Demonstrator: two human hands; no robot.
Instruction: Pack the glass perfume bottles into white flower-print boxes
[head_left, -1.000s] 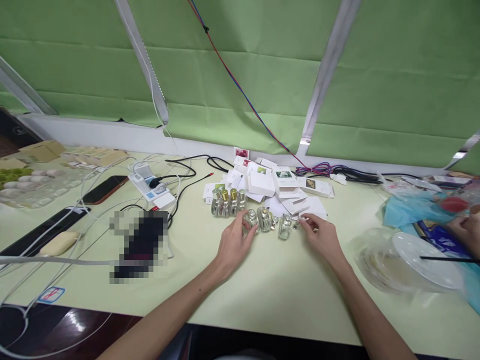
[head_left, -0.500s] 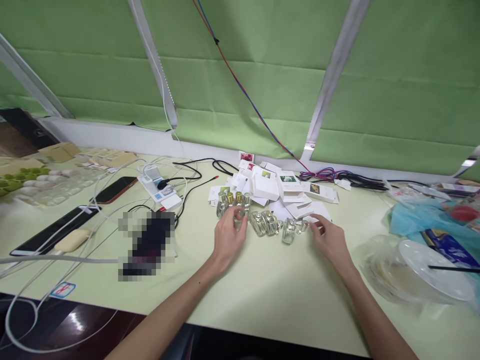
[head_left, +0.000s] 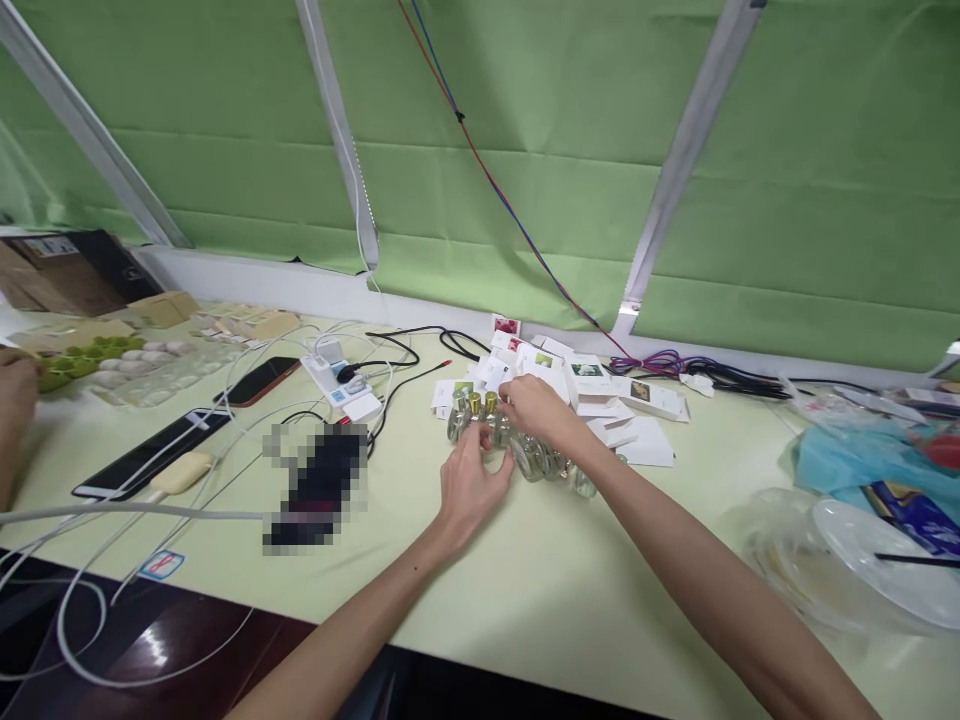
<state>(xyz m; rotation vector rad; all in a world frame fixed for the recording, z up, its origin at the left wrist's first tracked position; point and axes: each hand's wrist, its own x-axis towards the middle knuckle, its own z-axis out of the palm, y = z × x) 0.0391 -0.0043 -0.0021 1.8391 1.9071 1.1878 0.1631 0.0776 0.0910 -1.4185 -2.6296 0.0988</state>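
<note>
A cluster of small glass perfume bottles with gold caps (head_left: 474,411) stands mid-table, with more bottles (head_left: 541,460) lying beside it on the right. My left hand (head_left: 469,484) reaches up to the cluster, its fingertips at a bottle. My right hand (head_left: 531,408) has crossed over the lying bottles and its fingers pinch at a bottle in the cluster's right end. Whether either hand has a firm grip I cannot tell. Small white cartons (head_left: 581,381) are piled just behind the bottles.
A power strip with cables (head_left: 341,387), two phones (head_left: 255,380) and a blurred dark item (head_left: 319,485) lie left. Clear plastic lids and bags (head_left: 847,560) lie right. Another person's hand (head_left: 16,390) rests at the far left by trays (head_left: 112,362).
My right hand moved left from the lying bottles across to the standing cluster. My left hand shifted slightly toward the same cluster. The view panned left.
</note>
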